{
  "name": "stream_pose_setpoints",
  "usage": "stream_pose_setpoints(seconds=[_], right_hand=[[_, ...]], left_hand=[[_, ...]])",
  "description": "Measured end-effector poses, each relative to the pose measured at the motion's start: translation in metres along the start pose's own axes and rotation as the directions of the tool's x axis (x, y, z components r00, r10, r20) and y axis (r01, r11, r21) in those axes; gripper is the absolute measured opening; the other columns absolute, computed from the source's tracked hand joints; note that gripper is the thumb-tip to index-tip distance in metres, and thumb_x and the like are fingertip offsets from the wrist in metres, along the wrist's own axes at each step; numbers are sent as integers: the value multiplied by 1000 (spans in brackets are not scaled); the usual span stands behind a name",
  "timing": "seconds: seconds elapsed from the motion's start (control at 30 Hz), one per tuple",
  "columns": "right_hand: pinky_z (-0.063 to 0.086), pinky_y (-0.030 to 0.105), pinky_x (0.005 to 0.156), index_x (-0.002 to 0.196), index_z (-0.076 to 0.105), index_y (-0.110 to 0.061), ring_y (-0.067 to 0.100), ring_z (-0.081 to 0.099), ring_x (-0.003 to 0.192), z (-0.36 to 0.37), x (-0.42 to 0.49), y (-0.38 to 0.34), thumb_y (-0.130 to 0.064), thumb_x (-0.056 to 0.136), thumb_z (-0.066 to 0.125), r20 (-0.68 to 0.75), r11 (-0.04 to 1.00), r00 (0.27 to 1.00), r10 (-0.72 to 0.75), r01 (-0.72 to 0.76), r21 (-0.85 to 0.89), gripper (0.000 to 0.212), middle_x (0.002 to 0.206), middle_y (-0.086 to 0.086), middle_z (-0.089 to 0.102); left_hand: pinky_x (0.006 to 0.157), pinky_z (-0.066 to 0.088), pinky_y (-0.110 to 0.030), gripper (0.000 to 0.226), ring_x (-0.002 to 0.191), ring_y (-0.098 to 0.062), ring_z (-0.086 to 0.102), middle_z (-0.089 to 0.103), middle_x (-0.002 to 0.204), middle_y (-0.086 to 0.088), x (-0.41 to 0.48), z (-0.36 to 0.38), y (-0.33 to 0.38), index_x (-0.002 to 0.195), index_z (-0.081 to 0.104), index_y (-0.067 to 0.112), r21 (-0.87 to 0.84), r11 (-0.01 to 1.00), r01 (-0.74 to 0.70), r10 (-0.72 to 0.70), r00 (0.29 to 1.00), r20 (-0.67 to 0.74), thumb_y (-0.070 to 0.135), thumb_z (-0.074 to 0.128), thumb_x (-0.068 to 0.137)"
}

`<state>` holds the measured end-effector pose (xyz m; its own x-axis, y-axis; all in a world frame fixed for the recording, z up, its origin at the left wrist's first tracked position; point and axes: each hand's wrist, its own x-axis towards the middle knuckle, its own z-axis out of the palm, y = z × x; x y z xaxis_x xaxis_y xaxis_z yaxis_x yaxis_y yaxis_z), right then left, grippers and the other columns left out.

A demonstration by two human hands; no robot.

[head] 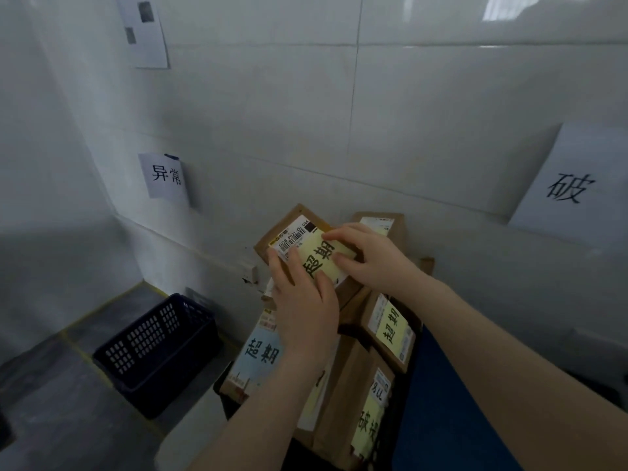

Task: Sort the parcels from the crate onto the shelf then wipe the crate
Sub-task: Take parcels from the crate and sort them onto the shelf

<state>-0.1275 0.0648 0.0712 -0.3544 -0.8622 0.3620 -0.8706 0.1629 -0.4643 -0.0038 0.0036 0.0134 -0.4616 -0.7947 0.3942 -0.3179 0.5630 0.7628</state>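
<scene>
a left hand [302,309] lies flat and a right hand [368,258] presses fingertips [336,234] on the yellow note [319,258] of a brown parcel [272,243], both grips open, above more stacked parcels [343,396].

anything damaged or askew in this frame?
Two things. The brown parcels are heaped at mixed angles, overlapping rather than stacked square, and the top parcel lies tilted. The small wall fitting left of them looks chipped, with dark marks beside it. No spill visible.

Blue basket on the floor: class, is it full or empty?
Looks empty: nothing shows inside the basket or above its rim, though its bottom is too dark to confirm.
</scene>
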Motion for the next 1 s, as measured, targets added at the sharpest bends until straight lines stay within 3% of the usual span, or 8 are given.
stream_pose_setpoints(seconds=[0.23,0.4,0.57,0.67,0.8,1.0], right_hand=[[48,26,95,130,53,-31,5,49,116,-7,-27,-35,-31,93,55,-187,1000,982,26,-29,-13,37,135,-12,46],[51,26,90,131,52,-31,1,46,114,-25,-65,-45,-33,93,54,-357,990,929,94,-127,-69,38,137,-14,41],[53,16,81,130,53,-27,-1,50,109,-41,-125,-46,-28,91,59,-539,963,816,207,-268,-36,39,131,-19,41],[52,13,79,128,54,-27,1,54,107,-44,-165,-47,-25,90,60,-630,934,728,270,-358,-14,38,131,-16,45],[53,21,85,128,55,-25,-1,51,109,-45,-220,-50,-24,90,61,-692,872,631,350,-490,-5,39,129,-17,45],[50,21,94,133,51,-27,0,46,119,-47,-290,-54,-25,90,62,-703,760,505,500,-645,77,44,135,-20,39]], left_hand=[[97,47,-43,61,140,-29,25,-2,160,-2,2,-36,-1,151,16,18,-14,977,-214,215,977,18,37,33,96],[93,41,-32,61,141,-32,24,1,159,-9,0,-34,16,150,20,14,-80,894,-441,446,892,75,43,25,96],[91,34,-27,63,144,-30,19,-2,160,-2,-16,-16,46,150,16,23,-185,785,-591,618,769,166,49,22,92],[91,47,-33,62,142,-30,23,2,160,-3,-38,-3,61,150,19,22,-260,719,-644,694,685,222,47,25,93],[85,54,-43,62,137,-29,33,4,159,-3,-72,14,74,149,23,19,-363,658,-660,753,570,328,46,26,93],[85,54,-39,57,139,-22,28,-3,159,8,-122,38,95,148,21,25,-472,595,-651,801,428,420,43,33,95]])
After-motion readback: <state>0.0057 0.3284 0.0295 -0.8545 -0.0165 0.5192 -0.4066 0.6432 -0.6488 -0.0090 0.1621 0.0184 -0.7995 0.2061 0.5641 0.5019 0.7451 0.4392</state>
